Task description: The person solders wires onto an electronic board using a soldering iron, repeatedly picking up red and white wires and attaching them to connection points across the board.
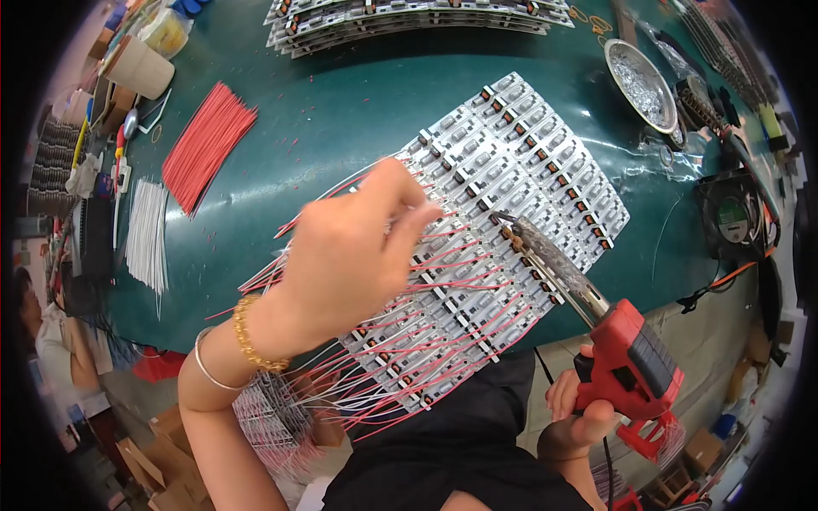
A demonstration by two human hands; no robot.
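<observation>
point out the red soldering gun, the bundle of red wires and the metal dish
red soldering gun point(635, 358), head view, on its red body
bundle of red wires point(209, 145), head view, mid-bundle
metal dish point(641, 83), head view, on its rim

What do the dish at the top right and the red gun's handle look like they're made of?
The dish looks like bare metal: silvery, with a shiny rim and glinting scraps inside. The gun's handle, held in the right hand, looks like moulded plastic: matte red with dark inserts. Its long tip looks metallic and tarnished.

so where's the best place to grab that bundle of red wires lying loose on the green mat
Probably around the middle of the red wire bundle, pinching across its narrow width from above. The wires lie flat and parallel on the green mat, both long sides free.
</observation>
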